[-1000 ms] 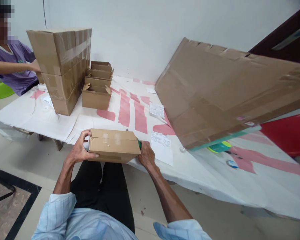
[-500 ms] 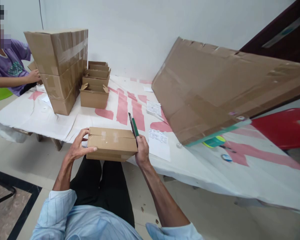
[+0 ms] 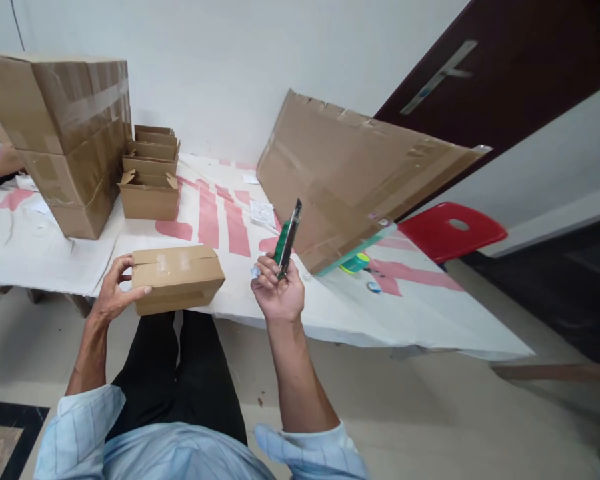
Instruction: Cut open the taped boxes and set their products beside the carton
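My left hand [image 3: 116,291] grips the left end of a closed brown cardboard box [image 3: 180,277], thumb across its near top edge and fingers round the far side. The box is held at the table's front edge, with bits of clear tape on its top. To its right, apart from it, my right hand [image 3: 280,290] is closed around a green utility knife [image 3: 289,240], its dark blade pointing up. Something small and pale blue, perhaps crumpled tape, shows by the right fingers.
Taped cartons [image 3: 80,133] stand stacked at the left, beside several open small boxes [image 3: 149,200]. A large cardboard sheet [image 3: 340,173] leans at the back. A green tape roll [image 3: 355,263] lies near a red chair [image 3: 445,230]. Another person's arm [image 3: 0,163] shows at far left.
My right hand has come off the box and moved right, turning palm up with the knife. The left hand still holds the box. The view has swung to the right.
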A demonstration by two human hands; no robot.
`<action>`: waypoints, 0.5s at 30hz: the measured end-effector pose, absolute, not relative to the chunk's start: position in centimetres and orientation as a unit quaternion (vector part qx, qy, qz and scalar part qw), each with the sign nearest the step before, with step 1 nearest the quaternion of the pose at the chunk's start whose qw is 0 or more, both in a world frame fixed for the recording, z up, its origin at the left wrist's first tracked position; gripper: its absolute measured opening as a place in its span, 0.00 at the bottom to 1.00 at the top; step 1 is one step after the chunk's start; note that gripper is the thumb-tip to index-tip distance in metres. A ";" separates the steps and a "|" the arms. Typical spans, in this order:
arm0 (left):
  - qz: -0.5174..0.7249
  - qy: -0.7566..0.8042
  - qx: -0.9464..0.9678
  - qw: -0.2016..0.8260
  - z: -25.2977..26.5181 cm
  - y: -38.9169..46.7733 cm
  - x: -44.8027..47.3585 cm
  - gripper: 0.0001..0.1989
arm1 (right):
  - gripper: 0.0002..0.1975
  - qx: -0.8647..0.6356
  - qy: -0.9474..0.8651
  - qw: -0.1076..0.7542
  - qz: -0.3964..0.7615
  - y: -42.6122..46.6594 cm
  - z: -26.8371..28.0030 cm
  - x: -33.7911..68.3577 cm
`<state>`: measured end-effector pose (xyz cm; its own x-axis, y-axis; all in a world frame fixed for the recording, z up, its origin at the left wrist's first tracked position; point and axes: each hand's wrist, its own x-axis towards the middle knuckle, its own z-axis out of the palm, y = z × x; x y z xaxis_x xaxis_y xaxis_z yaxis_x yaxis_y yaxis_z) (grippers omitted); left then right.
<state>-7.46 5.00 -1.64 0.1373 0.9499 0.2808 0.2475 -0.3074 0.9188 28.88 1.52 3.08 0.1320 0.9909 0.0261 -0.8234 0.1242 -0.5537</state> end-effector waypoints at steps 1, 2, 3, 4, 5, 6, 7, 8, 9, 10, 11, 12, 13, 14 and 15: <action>0.472 0.457 0.654 0.375 -1.6 5.2 -7.4 0.32 | 0.04 -0.198 -0.191 0.722 0.635 1.3 3.1 28.8; 0.471 0.457 0.653 0.378 -1.6 5.3 -7.4 0.32 | 0.04 -0.187 -0.183 0.719 0.644 1.1 3.1 28.7; 0.471 0.457 0.652 0.380 -1.6 5.3 -7.3 0.32 | 0.04 -0.174 -0.174 0.716 0.653 0.9 3.1 28.5; 0.471 0.458 0.652 0.378 -1.6 5.1 -7.2 0.32 | 0.04 -0.161 -0.165 0.713 0.662 0.8 3.1 28.4; 0.473 0.462 0.653 0.370 -1.4 4.9 -7.1 0.33 | 0.06 -0.148 -0.154 0.710 0.671 0.6 3.2 28.3; 0.477 0.469 0.655 0.351 -1.2 4.5 -6.9 0.34 | 0.07 -0.136 -0.143 0.707 0.679 0.5 3.3 28.1; 0.485 0.481 0.657 0.319 -0.9 4.0 -6.5 0.35 | 0.08 -0.127 -0.135 0.704 0.685 0.3 3.4 28.0; 0.498 0.496 0.657 0.273 -0.5 3.4 -6.1 0.35 | 0.08 -0.121 -0.130 0.701 0.691 0.1 3.5 27.9; 0.516 0.510 0.653 0.216 0.1 2.8 -5.6 0.33 | 0.08 -0.119 -0.132 0.697 0.695 -0.1 3.7 27.8; 0.537 0.521 0.645 0.157 0.9 2.1 -4.9 0.30 | 0.07 -0.117 -0.138 0.692 0.699 -0.3 3.8 27.7; 0.558 0.524 0.635 0.105 1.7 1.3 -4.0 0.26 | 0.07 -0.115 -0.145 0.687 0.703 -0.5 3.9 27.5; 0.576 0.518 0.627 0.075 2.5 0.6 -3.1 0.21 | 0.07 -0.113 -0.150 0.683 0.706 -0.8 3.9 27.2; 0.588 0.505 0.627 0.078 3.3 -0.2 -2.0 0.15 | 0.07 -0.110 -0.152 0.679 0.710 -1.1 4.0 26.9; 0.590 0.486 0.635 0.114 4.1 -0.9 -0.8 0.11 | 0.07 -0.108 -0.149 0.674 0.715 -1.4 4.1 26.6; 0.582 0.460 0.647 0.176 4.6 -1.5 0.5 0.08 | 0.08 -0.107 -0.145 0.669 0.721 -1.7 4.2 26.2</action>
<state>0.47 -1.46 4.62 -0.1002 0.7997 0.5920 0.3901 -0.5158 0.7627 26.17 -1.72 4.16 -0.0822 0.9958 0.0402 -0.9341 -0.0629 -0.3515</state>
